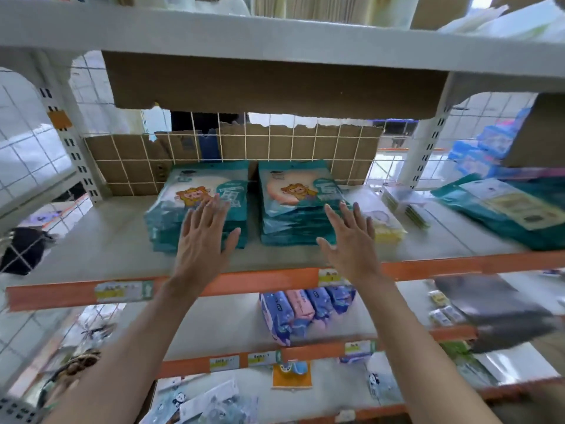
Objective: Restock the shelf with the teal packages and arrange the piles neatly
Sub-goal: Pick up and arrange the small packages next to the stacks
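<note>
Two piles of teal packages lie side by side on the middle shelf. The left pile and the right pile each show a cartoon child on the top pack. My left hand is spread flat with straight fingers in front of the left pile, its fingertips over the pile's front edge. My right hand is likewise flat and spread at the front right corner of the right pile. Neither hand holds anything. More teal packages lie in a loose heap at the far right of the same shelf.
A white and yellow pack lies just right of the right pile, with thin yellow packs behind it. A wire grid and cardboard back the shelf. The shelf's orange front rail carries price tags. Purple and pink packs stand on the shelf below.
</note>
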